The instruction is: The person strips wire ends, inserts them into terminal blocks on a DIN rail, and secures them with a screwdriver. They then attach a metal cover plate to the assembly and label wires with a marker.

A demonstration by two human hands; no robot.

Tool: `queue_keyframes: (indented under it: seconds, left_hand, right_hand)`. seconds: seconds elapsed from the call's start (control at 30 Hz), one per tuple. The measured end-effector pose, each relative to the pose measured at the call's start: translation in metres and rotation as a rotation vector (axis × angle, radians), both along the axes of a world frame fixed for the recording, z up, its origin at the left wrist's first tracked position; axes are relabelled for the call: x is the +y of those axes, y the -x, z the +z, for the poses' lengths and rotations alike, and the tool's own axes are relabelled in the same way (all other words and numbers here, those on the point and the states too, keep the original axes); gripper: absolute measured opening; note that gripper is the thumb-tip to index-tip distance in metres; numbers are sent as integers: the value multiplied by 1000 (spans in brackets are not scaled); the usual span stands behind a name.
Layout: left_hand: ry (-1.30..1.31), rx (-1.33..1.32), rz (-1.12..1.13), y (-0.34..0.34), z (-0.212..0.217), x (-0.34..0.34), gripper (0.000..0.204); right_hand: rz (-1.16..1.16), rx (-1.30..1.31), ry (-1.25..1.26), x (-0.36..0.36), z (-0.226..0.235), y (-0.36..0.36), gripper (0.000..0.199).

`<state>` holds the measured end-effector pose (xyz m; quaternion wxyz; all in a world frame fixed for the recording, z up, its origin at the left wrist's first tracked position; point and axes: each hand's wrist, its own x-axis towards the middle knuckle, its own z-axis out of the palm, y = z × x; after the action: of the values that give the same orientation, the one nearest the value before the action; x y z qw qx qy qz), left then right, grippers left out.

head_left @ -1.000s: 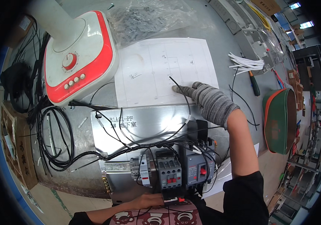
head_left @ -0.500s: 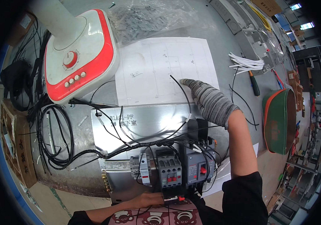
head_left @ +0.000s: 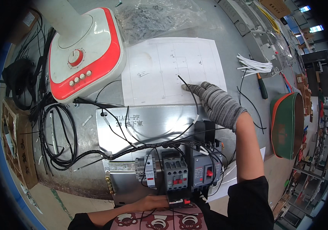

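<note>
- The metal mounting plate (head_left: 148, 126) lies flat on the grey workbench (head_left: 233, 50), its long axis running left to right just below the diagram sheet; its bare face is shiny and reflective.
- The wiring diagram sheet (head_left: 160, 73) is white with thin printed lines, and lies flat with its long side running left to right, between the plate and a clear bag of small parts (head_left: 152, 15).
- A red and white fan base (head_left: 85, 53) with a round dial and a row of buttons stands at the sheet's left edge, partly over its corner.
- A green pouch with orange trim (head_left: 286, 126) sits well to the right, beyond the forearm.
- Three grey electrical modules, a contactor (head_left: 174, 170) between a small breaker (head_left: 146, 170) and a larger breaker (head_left: 206, 170), sit in a row at the plate's near edge, with black wires looping over them.
- The right hand (head_left: 215, 101), in a grey knit glove, lies on the sheet's lower right part, forefinger stretched out toward the printed lines and the other fingers loosely curled; it grips nothing.
- A thin black wire (head_left: 189, 90) arcs up from the plate, its free end pointing up and left just beside the fingertip.
- The left hand (head_left: 152, 201), bare, rests against the near edge below the contactor; whether its fingers clasp anything cannot be told.
- A bundle of white wire pieces (head_left: 254, 65) and a screwdriver (head_left: 262, 86) lie right of the sheet.
</note>
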<state>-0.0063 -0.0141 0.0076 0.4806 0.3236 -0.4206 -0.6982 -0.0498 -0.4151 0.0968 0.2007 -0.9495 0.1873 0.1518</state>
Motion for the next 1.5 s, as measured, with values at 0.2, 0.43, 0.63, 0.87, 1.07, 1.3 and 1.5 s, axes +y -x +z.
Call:
queue_keyframes:
  seconds: [0.2,0.43,0.63,0.87,1.07,1.3,1.5]
  left_hand:
    - [93,-33,50,0,1,-6,33]
    - [89,-38,57,-2,5,-10,33]
    - [98,-69,93,-3,9,-11,33]
    - [77,-246,131,-4,45,-28,29]
    - [-131,128,254,16,75,-15,40]
    - [-93,478,736,30,140,-24,28]
    - [-46,571,960,34,142,-20,25]
  right_hand:
    - [-16,-41,-15,0,-2,1,63]
    - [-29,-87,-33,-1,-8,0,58]
    - [-71,-89,-70,0,-9,3,55]
    - [-432,-301,-479,0,8,40,39]
    - [-718,-950,-395,80,91,123,29]
    - [-623,-841,-820,245,89,154,24]
    - [-546,-690,-1016,313,51,130,29]
